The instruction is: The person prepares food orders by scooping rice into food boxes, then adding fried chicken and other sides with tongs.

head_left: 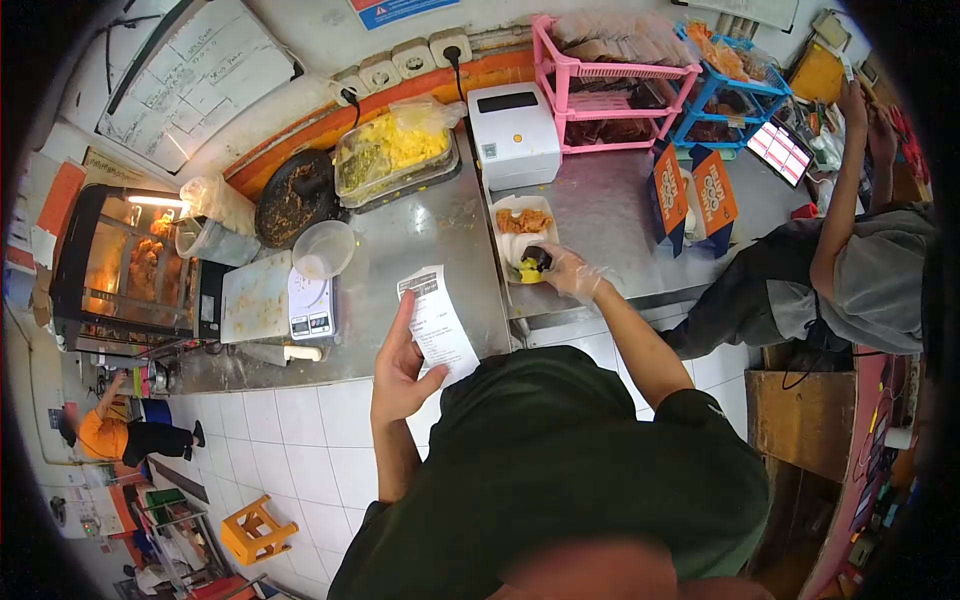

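My left hand [398,375] pinches a printed paper receipt [440,325] between thumb and fingers, held over the front edge of the counter. A clear plastic glove covers my right hand [574,276], whose fingers are closed on a small black object [540,258]; its exact kind I cannot tell. That object is close over an open white food box [507,282]. Inside the box lie fried chicken pieces [524,221], white rice [512,246] and a yellow food [530,273] by my fingertips.
A white label printer [514,135] stands behind the box. Left are a tub of yellow food [400,142], a stone mortar [297,198], a digital scale [312,305] and a knife [300,353]. Orange-and-blue boxes [712,200] stand to the right, near a co-worker [870,270].
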{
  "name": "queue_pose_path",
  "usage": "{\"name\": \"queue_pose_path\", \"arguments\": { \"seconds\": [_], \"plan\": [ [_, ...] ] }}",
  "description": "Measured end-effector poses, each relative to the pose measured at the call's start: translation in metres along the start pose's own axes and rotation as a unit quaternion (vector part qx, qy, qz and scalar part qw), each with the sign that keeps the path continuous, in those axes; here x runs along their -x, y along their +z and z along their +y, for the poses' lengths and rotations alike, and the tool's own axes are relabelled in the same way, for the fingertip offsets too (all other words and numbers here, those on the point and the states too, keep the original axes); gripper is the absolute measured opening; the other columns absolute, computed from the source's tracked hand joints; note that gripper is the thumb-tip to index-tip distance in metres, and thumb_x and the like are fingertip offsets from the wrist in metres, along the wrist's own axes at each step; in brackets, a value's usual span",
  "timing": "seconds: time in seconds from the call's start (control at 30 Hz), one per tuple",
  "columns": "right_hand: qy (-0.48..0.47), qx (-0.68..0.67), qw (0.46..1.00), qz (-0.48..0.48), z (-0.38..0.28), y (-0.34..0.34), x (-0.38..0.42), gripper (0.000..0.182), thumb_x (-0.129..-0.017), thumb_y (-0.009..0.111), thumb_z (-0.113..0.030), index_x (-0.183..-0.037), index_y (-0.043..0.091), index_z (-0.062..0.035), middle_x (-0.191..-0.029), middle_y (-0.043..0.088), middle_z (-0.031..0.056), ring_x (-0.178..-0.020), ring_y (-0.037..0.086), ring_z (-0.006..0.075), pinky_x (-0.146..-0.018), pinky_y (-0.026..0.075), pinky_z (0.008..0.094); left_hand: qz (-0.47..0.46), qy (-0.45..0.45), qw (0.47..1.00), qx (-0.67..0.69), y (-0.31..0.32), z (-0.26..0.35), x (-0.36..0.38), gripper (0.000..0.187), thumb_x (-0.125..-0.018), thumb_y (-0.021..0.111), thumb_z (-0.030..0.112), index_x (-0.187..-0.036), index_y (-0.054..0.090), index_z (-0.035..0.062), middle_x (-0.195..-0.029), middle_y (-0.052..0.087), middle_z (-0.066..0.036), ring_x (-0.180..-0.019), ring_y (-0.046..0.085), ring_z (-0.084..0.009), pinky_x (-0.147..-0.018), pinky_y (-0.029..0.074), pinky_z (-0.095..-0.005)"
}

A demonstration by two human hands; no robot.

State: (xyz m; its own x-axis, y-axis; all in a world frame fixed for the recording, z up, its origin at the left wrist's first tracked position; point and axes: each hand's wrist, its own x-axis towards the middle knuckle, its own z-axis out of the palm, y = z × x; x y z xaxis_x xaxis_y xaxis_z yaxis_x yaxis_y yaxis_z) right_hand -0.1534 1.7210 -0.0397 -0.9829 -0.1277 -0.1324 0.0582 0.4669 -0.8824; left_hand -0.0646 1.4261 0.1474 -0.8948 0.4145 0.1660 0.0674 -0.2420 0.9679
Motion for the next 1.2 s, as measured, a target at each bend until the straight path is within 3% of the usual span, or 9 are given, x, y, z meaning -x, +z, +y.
{"name": "queue_pose_path", "arguments": {
  "seconds": [0.23, 0.27, 0.33, 0.4, 0.43, 0.57, 0.67, 0.83, 1.2],
  "plan": [
    [0.072, -0.187, 0.980, 0.015, -0.013, -0.005, -0.002, 0.060, -0.075, 0.064, -0.009, -0.130, 0.040, -0.0169, -0.093, 0.062, 0.0106, -0.054, 0.059, 0.0213, -0.044, 0.052, 0.0319, -0.004, -0.003, 0.999, -0.033, 0.005, -0.011, 0.008, 0.092, -0.067, 0.060, -0.011, -0.142, 0.008, -0.0032, -0.145, 0.018, -0.019, -0.130, 0.030, -0.0282, -0.104, 0.028, -0.0364],
    [0.040, -0.222, 0.974, -0.001, 0.006, -0.002, -0.009, 0.059, -0.075, 0.061, -0.008, -0.130, 0.040, -0.0152, -0.093, 0.062, 0.0124, -0.054, 0.060, 0.0214, -0.044, 0.052, 0.0328, 0.060, 0.040, 0.996, -0.051, 0.013, -0.015, 0.008, 0.093, -0.066, 0.064, -0.006, -0.142, 0.010, -0.0037, -0.127, 0.044, -0.014, -0.107, 0.052, -0.0185, -0.086, 0.044, -0.0286],
    [0.077, -0.240, 0.968, -0.010, 0.018, -0.001, -0.011, 0.068, -0.067, 0.067, -0.008, -0.129, 0.040, -0.0141, -0.109, 0.057, 0.0116, -0.079, 0.061, 0.0226, -0.055, 0.056, 0.0337, 0.069, 0.037, 0.995, -0.057, 0.019, -0.011, 0.010, 0.095, -0.064, 0.067, -0.004, -0.141, 0.012, -0.0058, -0.125, 0.046, -0.015, -0.107, 0.052, -0.0199, -0.088, 0.044, -0.0300],
    [0.094, -0.287, 0.953, 0.033, 0.030, 0.007, -0.008, 0.067, -0.069, 0.063, -0.006, -0.131, 0.038, -0.0142, -0.088, 0.061, 0.0089, -0.067, 0.060, 0.0174, -0.047, 0.052, 0.0309, 0.067, 0.036, 0.996, -0.041, 0.025, -0.012, 0.014, 0.096, -0.061, 0.069, -0.001, -0.140, 0.014, -0.0079, -0.122, 0.047, -0.016, -0.107, 0.051, -0.0212, -0.089, 0.043, -0.0313],
    [0.130, -0.319, 0.938, 0.033, 0.022, 0.006, -0.004, 0.067, -0.071, 0.062, -0.007, -0.132, 0.038, -0.0143, -0.079, 0.062, 0.0073, -0.062, 0.059, 0.0150, -0.045, 0.050, 0.0296, 0.024, 0.003, 0.999, -0.037, 0.011, -0.020, 0.018, 0.096, -0.061, 0.068, -0.004, -0.139, 0.013, -0.0095, -0.142, 0.023, -0.024, -0.130, 0.028, -0.0320, -0.107, 0.022, -0.0394],
    [0.100, -0.336, 0.932, 0.089, -0.003, -0.026, 0.029, 0.073, -0.073, 0.068, -0.018, -0.136, 0.033, -0.0115, -0.091, 0.061, 0.0142, -0.053, 0.057, 0.0170, -0.044, 0.050, 0.0294, 0.027, -0.046, 0.999, -0.003, 0.031, -0.013, 0.014, 0.097, -0.057, 0.064, -0.009, -0.140, 0.013, -0.0074, -0.140, 0.028, -0.023, -0.127, 0.036, -0.0297, -0.103, 0.031, -0.0383],
    [0.083, -0.420, 0.900, 0.082, -0.025, -0.039, 0.057, 0.074, -0.075, 0.071, -0.031, -0.136, 0.033, -0.0127, -0.111, 0.057, 0.0134, -0.063, 0.063, 0.0197, -0.047, 0.051, 0.0297, 0.049, -0.193, 0.934, -0.297, 0.055, 0.022, 0.009, 0.095, -0.060, 0.060, -0.013, -0.141, 0.012, -0.0042, -0.138, 0.032, -0.021, -0.125, 0.039, -0.0293, -0.100, 0.035, -0.0377],
    [0.128, -0.382, 0.906, 0.131, -0.058, -0.084, 0.074, 0.066, -0.078, 0.065, -0.011, -0.135, 0.034, -0.0220, -0.076, 0.055, 0.0065, -0.044, 0.046, 0.0110, -0.038, 0.040, 0.0244, -0.020, -0.085, 0.995, -0.045, 0.064, 0.000, -0.001, 0.094, -0.062, 0.055, -0.016, -0.143, 0.008, -0.0017, -0.139, 0.031, -0.020, -0.125, 0.039, -0.0281, -0.100, 0.035, -0.0374],
    [0.105, -0.398, 0.909, 0.067, -0.144, -0.128, 0.110, 0.061, -0.079, 0.063, -0.005, -0.133, 0.038, -0.0172, -0.095, 0.053, 0.0059, -0.051, 0.043, 0.0077, -0.043, 0.038, 0.0213, -0.007, -0.087, 0.996, -0.006, 0.045, -0.003, 0.004, 0.094, -0.065, 0.064, -0.002, -0.142, 0.010, -0.0042, -0.140, 0.030, -0.023, -0.127, 0.036, -0.0290, -0.102, 0.031, -0.0374]
  ]
}}
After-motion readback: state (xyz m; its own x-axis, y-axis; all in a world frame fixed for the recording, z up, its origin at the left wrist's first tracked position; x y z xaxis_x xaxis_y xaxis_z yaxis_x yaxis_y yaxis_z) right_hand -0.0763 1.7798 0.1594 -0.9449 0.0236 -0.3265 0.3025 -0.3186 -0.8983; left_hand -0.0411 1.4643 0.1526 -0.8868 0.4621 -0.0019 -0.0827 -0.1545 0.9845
